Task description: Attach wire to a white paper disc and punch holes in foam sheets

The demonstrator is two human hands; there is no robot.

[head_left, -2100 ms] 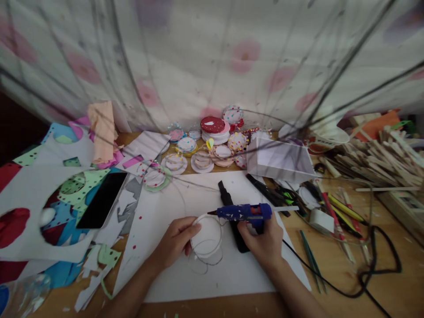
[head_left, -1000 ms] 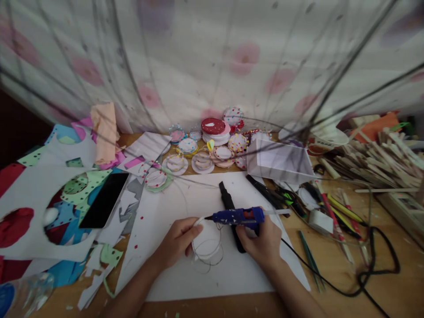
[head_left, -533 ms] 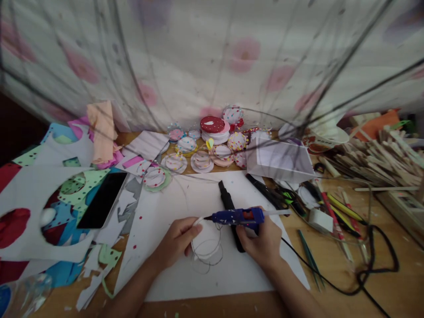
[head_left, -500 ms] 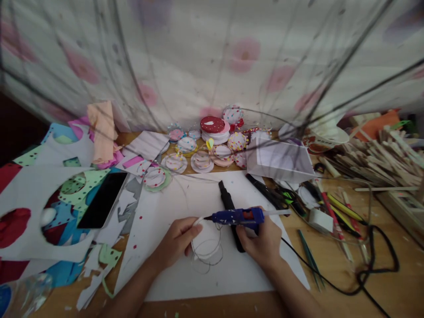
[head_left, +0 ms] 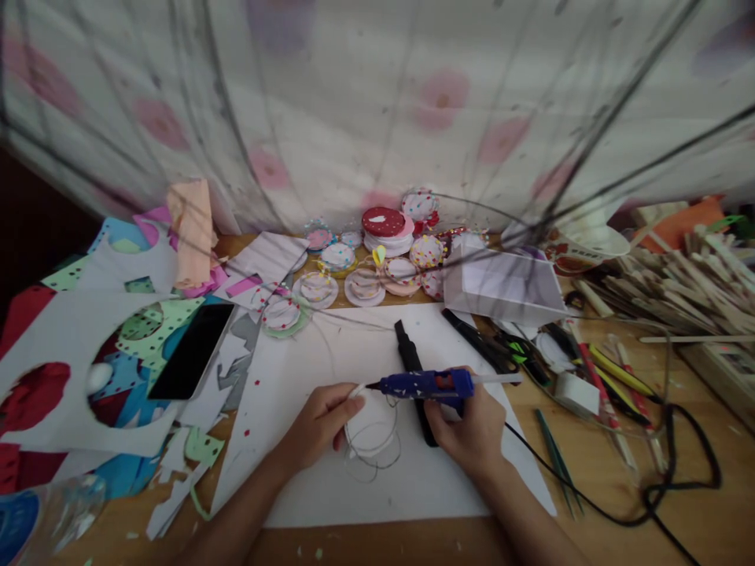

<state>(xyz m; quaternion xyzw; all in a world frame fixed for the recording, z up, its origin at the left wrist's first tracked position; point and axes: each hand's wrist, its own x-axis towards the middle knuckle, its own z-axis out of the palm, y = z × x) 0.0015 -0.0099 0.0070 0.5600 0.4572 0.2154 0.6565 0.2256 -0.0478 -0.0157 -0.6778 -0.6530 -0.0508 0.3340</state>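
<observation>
Between the thumb and fingers of my left hand [head_left: 330,415] is a round white disc [head_left: 370,428], held by its left edge above a white sheet [head_left: 307,487]. Thin wire or thread loops [head_left: 377,465] hang around the disc's lower part. My right hand [head_left: 472,428] is wrapped round a blue glue gun [head_left: 428,384], with a pale glue stick [head_left: 501,378] protruding from its back. The gun's dark nozzle points left and is at the disc's upper rim; whether it touches, I cannot tell. Behind the gun lies a black tool [head_left: 408,350], partly covered.
Small decorated paper rounds [head_left: 366,287] stand along the back, beside a white box [head_left: 507,283]. A phone [head_left: 192,351] and felt scraps [head_left: 53,377] lie left. On the right are scissors [head_left: 480,342], tweezers [head_left: 557,460], a black cord [head_left: 666,464] and wooden sticks [head_left: 678,275].
The whole view has shifted slightly, so things appear a little further right. Both hands keep their hold on the disc and the glue gun, with the nozzle still at the upper rim.
</observation>
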